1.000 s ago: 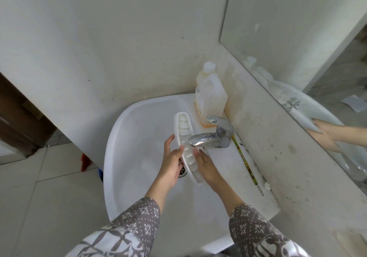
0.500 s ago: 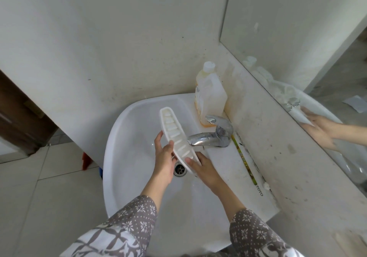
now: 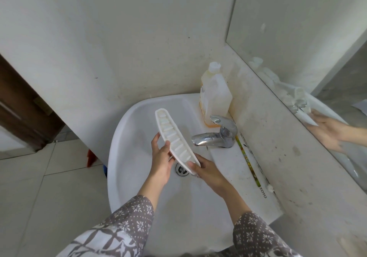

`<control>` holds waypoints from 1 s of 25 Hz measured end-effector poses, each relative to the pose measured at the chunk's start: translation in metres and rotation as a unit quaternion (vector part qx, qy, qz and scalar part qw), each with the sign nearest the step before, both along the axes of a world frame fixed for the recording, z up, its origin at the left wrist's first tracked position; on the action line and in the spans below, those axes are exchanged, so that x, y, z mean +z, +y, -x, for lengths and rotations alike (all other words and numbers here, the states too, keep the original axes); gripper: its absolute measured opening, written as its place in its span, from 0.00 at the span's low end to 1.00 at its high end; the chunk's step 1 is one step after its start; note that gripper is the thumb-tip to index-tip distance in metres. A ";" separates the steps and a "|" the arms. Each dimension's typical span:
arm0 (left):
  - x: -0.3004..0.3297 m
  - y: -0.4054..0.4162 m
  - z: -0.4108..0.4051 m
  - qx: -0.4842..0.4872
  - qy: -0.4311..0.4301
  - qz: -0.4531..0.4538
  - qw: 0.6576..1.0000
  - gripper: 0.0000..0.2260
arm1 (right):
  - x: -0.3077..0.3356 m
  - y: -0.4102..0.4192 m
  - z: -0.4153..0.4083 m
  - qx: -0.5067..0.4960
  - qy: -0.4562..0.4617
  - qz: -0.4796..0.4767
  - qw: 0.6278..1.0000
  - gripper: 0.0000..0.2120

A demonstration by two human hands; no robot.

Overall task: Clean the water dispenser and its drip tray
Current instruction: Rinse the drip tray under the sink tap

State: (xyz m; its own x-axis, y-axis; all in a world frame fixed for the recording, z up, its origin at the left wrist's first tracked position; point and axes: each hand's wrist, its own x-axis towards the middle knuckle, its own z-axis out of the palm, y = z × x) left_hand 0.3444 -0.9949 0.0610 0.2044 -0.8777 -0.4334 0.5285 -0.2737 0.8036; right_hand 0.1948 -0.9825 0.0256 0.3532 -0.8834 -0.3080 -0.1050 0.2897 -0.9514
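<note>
Held over a white sink (image 3: pixel 127 137) in both hands: a long white drip tray (image 3: pixel 174 139), slotted face up and tilted, its far end raised and angled away to the left.

Left hand (image 3: pixel 161 161) gripping the tray near its middle, thumb laid on the slotted face close to the near edge, fingers curled behind and under the rim, forefinger stretched up along the back. Right hand (image 3: pixel 208 172) pinching the tray's near end, thumb on top at the rounded tip, the other fingers wrapped beneath and mostly hidden. Both wrists low over the basin, patterned grey sleeves (image 3: pixel 137 215) pushed partway up the forearms.

Directly beneath the near end of the tray, between the two hands: the metal drain (image 3: pixel 181 170). Just beyond the right hand, a chrome tap (image 3: pixel 216 135) with its spout pointing left toward the tray but not touching it; no stream of water to be made out. Behind the tap, further from the right hand, a pale plastic bottle (image 3: pixel 215 95) with a little orange liquid at the bottom, standing in the corner against the wall. Off to the right of the right hand, a mirror (image 3: pixel 297 28) showing a blurred reflection of a hand. Beyond the left hand, past the basin's edge, tiled floor (image 3: pixel 39 177) and something red (image 3: pixel 91 157) low by the wall, too small to identify.
</note>
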 end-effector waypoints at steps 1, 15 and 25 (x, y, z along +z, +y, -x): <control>0.001 0.000 -0.001 -0.003 -0.004 -0.001 1.000 0.19 | -0.001 0.000 0.000 -0.001 -0.011 -0.010 1.000 0.15; -0.014 0.023 -0.001 -0.239 -0.127 -0.069 0.960 0.15 | -0.013 -0.005 0.001 -0.054 -0.037 -0.124 0.990 0.20; -0.017 0.032 -0.014 -0.295 -0.182 -0.114 0.931 0.11 | -0.007 0.000 -0.005 -0.018 0.024 -0.209 0.977 0.19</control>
State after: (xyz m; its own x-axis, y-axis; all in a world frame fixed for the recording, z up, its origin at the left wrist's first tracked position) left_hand 0.3589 -0.9628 0.0437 -0.1136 -0.7774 -0.6186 -0.0631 -0.6158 0.7854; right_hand 0.1999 -0.9821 0.0186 0.3012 -0.6885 -0.6597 -0.1291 0.6561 -0.7436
